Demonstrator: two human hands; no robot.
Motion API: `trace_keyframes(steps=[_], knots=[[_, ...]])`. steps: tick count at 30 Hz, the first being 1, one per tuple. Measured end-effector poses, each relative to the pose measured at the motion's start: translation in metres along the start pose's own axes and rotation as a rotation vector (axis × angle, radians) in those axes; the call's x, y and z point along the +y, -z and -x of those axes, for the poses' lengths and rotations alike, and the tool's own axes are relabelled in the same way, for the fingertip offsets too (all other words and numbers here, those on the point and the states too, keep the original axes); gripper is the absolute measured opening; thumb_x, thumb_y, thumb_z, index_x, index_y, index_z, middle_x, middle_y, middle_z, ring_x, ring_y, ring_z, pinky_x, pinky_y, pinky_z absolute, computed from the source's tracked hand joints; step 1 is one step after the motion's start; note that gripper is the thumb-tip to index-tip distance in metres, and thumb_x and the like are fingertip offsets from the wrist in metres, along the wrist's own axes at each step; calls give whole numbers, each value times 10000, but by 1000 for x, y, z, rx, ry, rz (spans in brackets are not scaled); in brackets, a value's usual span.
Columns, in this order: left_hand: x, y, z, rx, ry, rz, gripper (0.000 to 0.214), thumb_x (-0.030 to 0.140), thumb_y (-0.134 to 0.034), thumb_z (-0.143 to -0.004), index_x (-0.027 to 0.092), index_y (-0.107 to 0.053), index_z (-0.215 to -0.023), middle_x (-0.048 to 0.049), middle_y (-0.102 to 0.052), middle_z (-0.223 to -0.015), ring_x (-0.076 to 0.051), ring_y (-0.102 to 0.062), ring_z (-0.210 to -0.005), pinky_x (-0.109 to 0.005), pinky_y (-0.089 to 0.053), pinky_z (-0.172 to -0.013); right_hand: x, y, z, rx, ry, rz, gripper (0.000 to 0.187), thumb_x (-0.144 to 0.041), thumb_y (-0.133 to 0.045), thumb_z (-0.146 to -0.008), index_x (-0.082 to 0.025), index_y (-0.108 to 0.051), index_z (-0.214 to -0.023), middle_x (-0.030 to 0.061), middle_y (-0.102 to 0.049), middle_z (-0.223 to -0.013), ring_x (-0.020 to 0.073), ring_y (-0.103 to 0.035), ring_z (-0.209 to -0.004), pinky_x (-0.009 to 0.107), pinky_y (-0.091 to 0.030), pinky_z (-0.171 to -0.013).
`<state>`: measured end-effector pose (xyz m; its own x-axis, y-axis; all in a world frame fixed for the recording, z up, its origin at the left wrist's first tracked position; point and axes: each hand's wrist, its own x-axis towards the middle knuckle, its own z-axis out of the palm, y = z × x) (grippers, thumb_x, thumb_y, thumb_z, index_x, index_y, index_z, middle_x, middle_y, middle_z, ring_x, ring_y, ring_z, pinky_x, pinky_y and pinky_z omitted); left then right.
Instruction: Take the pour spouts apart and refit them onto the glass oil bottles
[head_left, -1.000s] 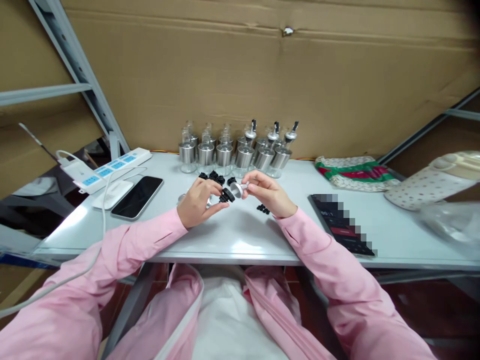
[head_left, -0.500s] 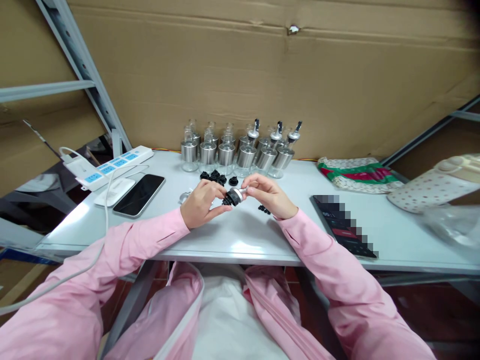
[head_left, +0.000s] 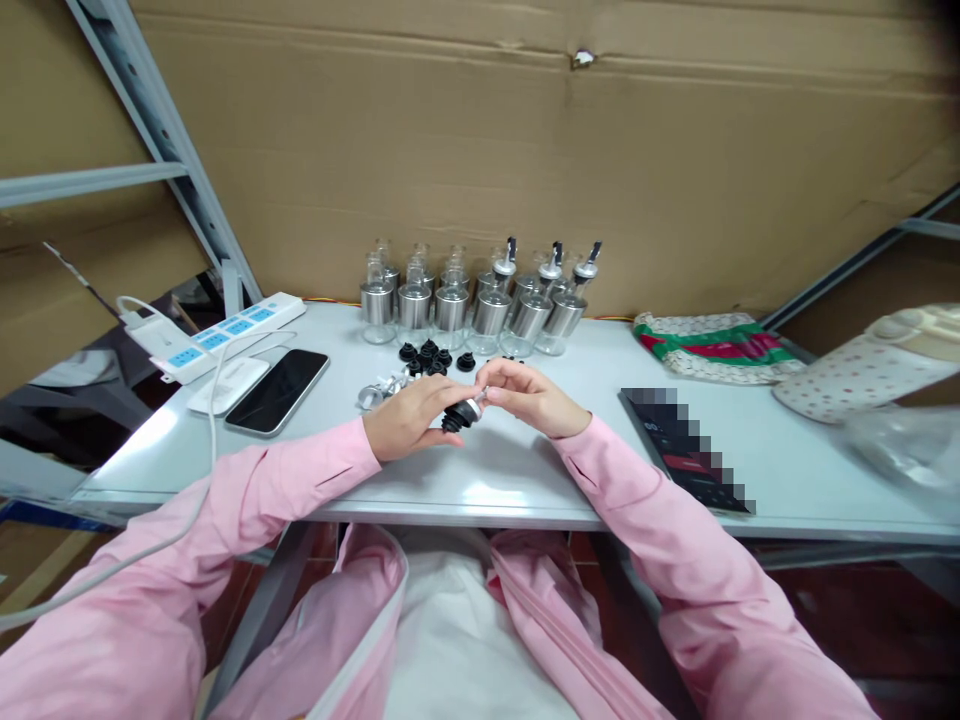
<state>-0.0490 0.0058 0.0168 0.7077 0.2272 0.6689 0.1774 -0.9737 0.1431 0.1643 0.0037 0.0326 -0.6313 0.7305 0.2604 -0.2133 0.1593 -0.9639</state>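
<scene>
A bottle pourer (head_left: 457, 414) with a black ribbed stopper and a silver top is held between my two hands, tilted over the table. My left hand (head_left: 409, 412) has its fingers over the black part and the thumb beneath. The fingertips of my right hand (head_left: 534, 398) pinch the pourer's narrow silver end, which they partly cover. Just beyond my left hand lie black ribbed stoppers (head_left: 428, 356) in a loose pile, beside silver metal parts (head_left: 370, 398). More small black pieces peek out behind my right hand, mostly hidden.
Glass bottles with steel sleeves (head_left: 451, 308) stand in rows at the back; three carry pourers (head_left: 551, 262). At left are a phone (head_left: 277, 392), a white charger (head_left: 229, 384) and a power strip (head_left: 225, 335). A tablet-like device (head_left: 686, 450), patterned cloth (head_left: 712, 347) and dotted container (head_left: 855, 365) sit right.
Both hands have shifted slightly: the right moved left and closer to the left hand, with the pourer lower and tilted more steeply. The left fingers now stretch further over it.
</scene>
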Motion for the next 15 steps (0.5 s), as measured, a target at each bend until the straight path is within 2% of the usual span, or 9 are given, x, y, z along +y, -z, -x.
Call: trace_keyframes(steps=[6,15], knots=[[3,2,-3,-3,-45,91,475,493,-442,-880,174,-412,-1230,-120,-633,-1026,-213,-602,-931,-348,-478,-810,-1,-1,1,-18,-47,-17,283,-348,-673,-775,-176,-536,-953,-19,-625,-716,98,-608,-690,262,-490,-705],[9,-1,-3,-35,-22,138,392,470,-470,-879,191,-455,-1154,-103,-653,-984,-210,-612,-917,-350,-474,-818,-1,0,2,-62,-67,56,248,-362,-645,-795,-168,-548,-914,-11,-594,-745,90,-567,-686,252,-480,-694]])
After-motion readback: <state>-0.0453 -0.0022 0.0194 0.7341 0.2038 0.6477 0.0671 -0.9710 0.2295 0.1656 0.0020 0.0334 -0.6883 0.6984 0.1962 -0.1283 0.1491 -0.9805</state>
